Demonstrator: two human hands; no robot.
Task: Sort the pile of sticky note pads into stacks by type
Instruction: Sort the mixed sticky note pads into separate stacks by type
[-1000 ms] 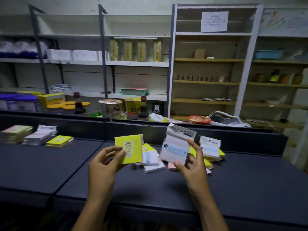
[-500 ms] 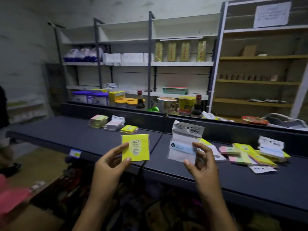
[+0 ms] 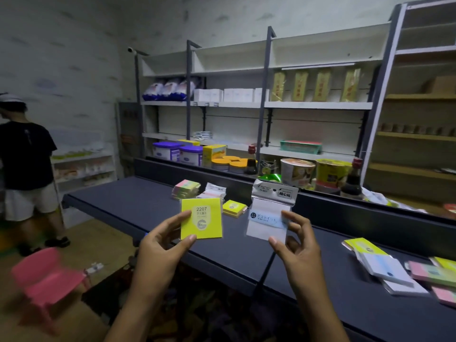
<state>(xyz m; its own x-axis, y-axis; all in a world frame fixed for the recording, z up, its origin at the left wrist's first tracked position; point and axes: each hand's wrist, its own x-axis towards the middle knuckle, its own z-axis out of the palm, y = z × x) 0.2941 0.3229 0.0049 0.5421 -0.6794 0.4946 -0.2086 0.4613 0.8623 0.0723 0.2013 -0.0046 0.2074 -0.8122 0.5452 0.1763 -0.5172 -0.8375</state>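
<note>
A person [image 3: 23,166] in a black shirt and pale shorts stands at far left. A pink chair [image 3: 47,283] sits on the floor. White shelves [image 3: 259,104] hold blue bags [image 3: 170,90], white boxes [image 3: 229,95], yellow packets [image 3: 318,85], purple-lidded tubs [image 3: 177,151], noodle cups [image 3: 297,170] and dark sauce bottles [image 3: 351,178].

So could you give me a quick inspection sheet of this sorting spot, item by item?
Surface: dark counter, two sections joined at a seam.
Job's things: yellow pad held up by the left hand; white packaged pad in the right hand; three sorted stacks at the back of the counter; unsorted pile on the right.
Clutter: nothing seen on the counter besides pads.
Hands: both pinch their pads between thumb and fingers.
Cables: nothing seen.
Surroundings: shelves of groceries behind; pink chair on the floor; another person standing at left.
</note>
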